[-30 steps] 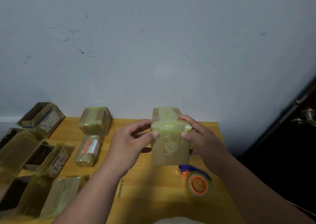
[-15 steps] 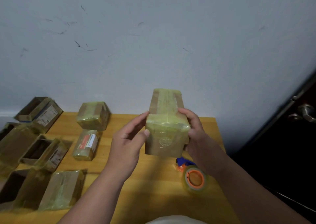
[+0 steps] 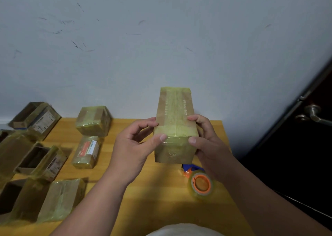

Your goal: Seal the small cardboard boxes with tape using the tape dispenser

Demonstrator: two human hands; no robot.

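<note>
- I hold one long cardboard box (image 3: 175, 126) in the air with both hands, above the right part of the wooden counter (image 3: 161, 199), and its far end points up toward the wall (image 3: 161, 37).
- My left hand (image 3: 133, 149) grasps the left side of the box: the thumb presses on the near taped edge and the other fingers (image 3: 143, 123) curl against the side.
- My right hand (image 3: 206, 142) grasps the right side in the same way, with the thumb on the near edge and the fingers bent over the top right edge.
- Yellowish clear tape covers the near end of the box and runs along the middle of its top face.
- The tape dispenser (image 3: 200, 183), with an orange core and a blue part, lies on the counter just below the box, near my right wrist.
- On the left of the counter lie several other small boxes: a taped box (image 3: 93, 120) at the far edge, a box with a red and white label (image 3: 86, 152) nearer to me, and open boxes (image 3: 32, 156) at the left edge.
- A door handle (image 3: 314, 114) shows at the right.
</note>
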